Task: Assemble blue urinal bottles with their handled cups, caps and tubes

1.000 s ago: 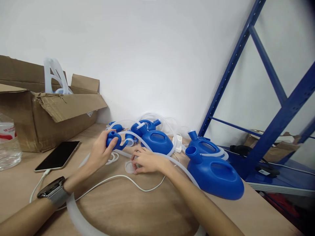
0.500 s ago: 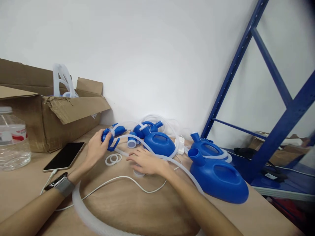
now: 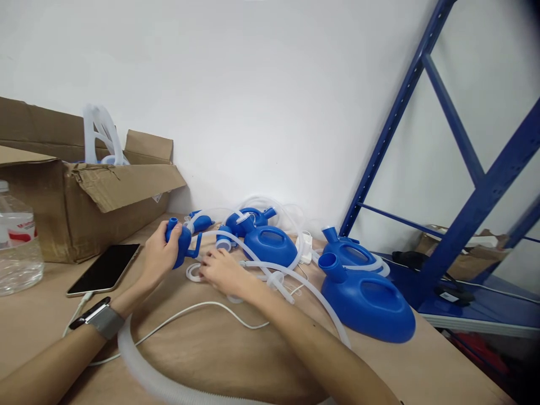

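My left hand (image 3: 162, 250) is wrapped round a blue plastic funnel-shaped piece (image 3: 182, 245) with a short spout on top and a hooked arm at its right side, raised off the table. My right hand (image 3: 223, 274) reaches low over the table, its fingertips closed at the white rings (image 3: 193, 273) and partly covering them. Under its wrist lies a small translucent disc (image 3: 234, 299), half hidden. Behind stand a blue handled bottle (image 3: 272, 247) and a small blue fitting with a white cap (image 3: 223, 241). A clear hose (image 3: 312, 289) arches past my right forearm.
An open cardboard box (image 3: 113, 208) holds clear tubing at the left. Near it are a phone (image 3: 105, 269) on a white cable (image 3: 211, 304) and a water bottle (image 3: 19, 242). Larger blue bottles (image 3: 367, 306) stand right, before blue shelving (image 3: 447, 230). A corrugated hose (image 3: 147, 374) curves in front.
My right hand has moved left from above the translucent disc to the white rings. My left hand has turned the blue piece more upright. The view has shifted slightly.
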The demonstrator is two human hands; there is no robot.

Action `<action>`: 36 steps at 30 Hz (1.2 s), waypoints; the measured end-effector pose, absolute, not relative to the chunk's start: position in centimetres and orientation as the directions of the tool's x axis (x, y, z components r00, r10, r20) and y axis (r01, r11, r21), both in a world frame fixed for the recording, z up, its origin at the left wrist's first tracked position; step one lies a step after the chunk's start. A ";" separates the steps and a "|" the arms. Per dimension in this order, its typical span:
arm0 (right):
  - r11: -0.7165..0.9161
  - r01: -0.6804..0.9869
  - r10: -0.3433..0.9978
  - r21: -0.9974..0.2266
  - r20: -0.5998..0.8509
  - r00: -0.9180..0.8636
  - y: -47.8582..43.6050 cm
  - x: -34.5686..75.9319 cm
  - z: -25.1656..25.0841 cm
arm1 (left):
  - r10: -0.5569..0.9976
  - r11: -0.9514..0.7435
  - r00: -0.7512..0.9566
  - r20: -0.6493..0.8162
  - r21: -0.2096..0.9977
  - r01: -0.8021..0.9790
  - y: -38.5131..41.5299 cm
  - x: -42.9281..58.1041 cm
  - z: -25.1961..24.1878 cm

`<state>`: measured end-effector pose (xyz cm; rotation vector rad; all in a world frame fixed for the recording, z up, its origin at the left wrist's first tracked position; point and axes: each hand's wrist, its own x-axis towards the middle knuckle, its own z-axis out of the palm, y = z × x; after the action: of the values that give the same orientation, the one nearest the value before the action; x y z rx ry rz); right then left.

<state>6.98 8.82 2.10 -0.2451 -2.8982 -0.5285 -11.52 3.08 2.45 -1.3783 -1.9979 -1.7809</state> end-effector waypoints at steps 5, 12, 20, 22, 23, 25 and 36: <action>0.963 0.264 0.239 0.052 0.288 -0.927 7.5 15.0 8.4 | 0.621 -0.151 -0.447 0.644 0.658 0.738 2.8 -10.5 2.4; 0.741 0.670 0.643 -0.045 0.336 -0.689 7.1 34.5 14.7 | 0.746 -0.221 -0.195 0.637 0.512 0.830 3.5 -10.0 0.7; 0.570 0.730 0.821 -0.377 0.212 -0.530 8.7 36.7 11.6 | 0.830 0.059 -0.260 0.494 0.385 0.921 3.3 -9.5 1.1; 0.584 0.699 0.810 -0.412 0.245 -0.532 9.0 36.2 10.7 | 0.827 0.087 -0.286 0.484 0.393 0.915 3.4 -9.7 1.3; 0.602 0.681 0.798 -0.417 0.264 -0.542 9.2 36.0 10.3 | 0.826 0.086 -0.293 0.482 0.406 0.910 3.4 -9.8 1.4; 0.637 0.649 0.770 -0.416 0.293 -0.567 9.9 36.0 9.6 | 0.822 0.071 -0.303 0.482 0.441 0.895 3.4 -9.9 1.5; 0.721 0.646 0.690 -0.251 0.350 -0.634 10.3 35.9 8.2 | 0.833 0.078 -0.315 0.455 0.466 0.881 3.4 -9.4 1.6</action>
<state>35.91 10.29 8.22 -1.0262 -2.5021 0.1413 -9.41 3.38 1.65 -1.7958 -2.2540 -1.0619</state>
